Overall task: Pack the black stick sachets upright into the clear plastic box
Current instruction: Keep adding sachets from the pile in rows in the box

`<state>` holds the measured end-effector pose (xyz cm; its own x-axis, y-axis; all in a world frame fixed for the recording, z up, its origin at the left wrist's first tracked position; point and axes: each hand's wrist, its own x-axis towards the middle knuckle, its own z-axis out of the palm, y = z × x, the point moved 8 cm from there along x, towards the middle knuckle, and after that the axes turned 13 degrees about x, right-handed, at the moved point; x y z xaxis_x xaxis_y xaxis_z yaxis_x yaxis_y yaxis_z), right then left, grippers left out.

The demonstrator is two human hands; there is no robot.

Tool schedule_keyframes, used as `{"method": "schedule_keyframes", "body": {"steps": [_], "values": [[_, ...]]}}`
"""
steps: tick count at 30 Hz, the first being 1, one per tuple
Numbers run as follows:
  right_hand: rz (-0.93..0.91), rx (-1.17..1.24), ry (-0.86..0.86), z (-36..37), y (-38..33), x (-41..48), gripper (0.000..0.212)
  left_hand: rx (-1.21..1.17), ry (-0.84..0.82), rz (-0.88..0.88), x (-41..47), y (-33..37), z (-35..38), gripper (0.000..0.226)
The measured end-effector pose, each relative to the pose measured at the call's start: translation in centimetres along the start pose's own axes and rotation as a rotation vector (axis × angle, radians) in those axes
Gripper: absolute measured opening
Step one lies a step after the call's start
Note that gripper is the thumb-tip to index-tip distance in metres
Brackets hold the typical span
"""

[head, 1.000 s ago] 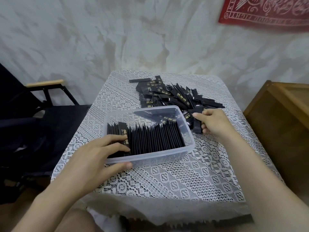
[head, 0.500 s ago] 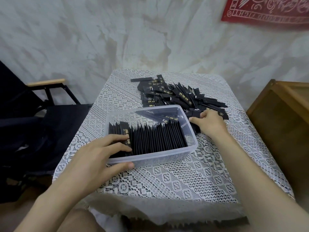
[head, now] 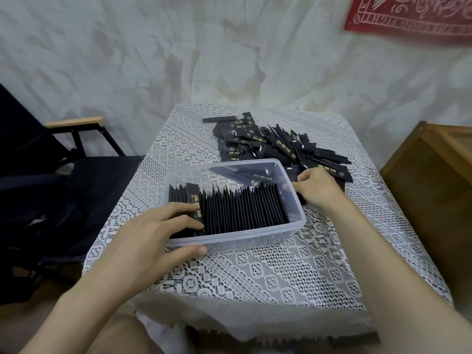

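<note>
Here, the upright row of black stick sachets (head: 242, 210) in the clear rectangular plastic box (head: 242, 238) is steadied by the flat-fingered left hand (head: 153, 238). A loose sachet (head: 300, 199) beside the heap (head: 268, 146) on the tabletop (head: 255, 272) is pinched by the right hand (head: 319, 190). Insertion upright, at the row's open end, is advised.

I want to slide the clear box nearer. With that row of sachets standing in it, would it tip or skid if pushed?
Tipping seems unlikely: the clear box is low and wide, flat on the tablecloth. It may drag rather than glide, since the lace looks textured. The upright sachets fill only its near part, so they could fall over.
</note>
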<state>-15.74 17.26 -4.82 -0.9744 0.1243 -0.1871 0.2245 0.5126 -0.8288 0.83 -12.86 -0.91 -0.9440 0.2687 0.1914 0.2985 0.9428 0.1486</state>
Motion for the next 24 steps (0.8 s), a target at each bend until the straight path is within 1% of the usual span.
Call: {"method": "schedule_keyframes", "body": {"steps": [2,5,9,13,16,19,21,24], "values": [[-0.016,0.003,0.008,-0.1,-0.1,-0.1,0.049,-0.002,0.000,-0.002,0.0,0.0,0.0,0.059],[-0.029,0.028,-0.035,-0.1,0.0,-0.2,0.041,0.000,0.003,-0.002,0.0,0.1,-0.1,0.059],[0.013,0.079,-0.152,-0.3,0.2,-1.1,0.019,-0.004,0.004,-0.004,0.0,0.1,-0.1,0.059],[0.000,0.095,-0.127,-1.6,0.0,-1.9,0.023,-0.003,-0.001,-0.004,0.0,0.1,0.0,0.057],[0.021,0.092,-0.213,-1.7,-0.2,-2.7,0.018,-0.007,-0.002,-0.003,0.0,0.2,-0.1,0.056],[0.027,-0.034,-0.272,-1.8,0.3,-3.1,0.023,-0.013,-0.003,-0.004,-0.1,0.2,-0.2,0.057],[0.036,-0.096,-0.309,-1.8,0.7,-3.5,0.018,-0.014,-0.006,-0.006,-0.1,0.3,-0.2,0.058],[0.033,-0.100,-0.330,-2.2,1.2,-3.9,0.011,-0.010,-0.014,-0.008,-0.1,0.3,-0.2,0.059]]}}
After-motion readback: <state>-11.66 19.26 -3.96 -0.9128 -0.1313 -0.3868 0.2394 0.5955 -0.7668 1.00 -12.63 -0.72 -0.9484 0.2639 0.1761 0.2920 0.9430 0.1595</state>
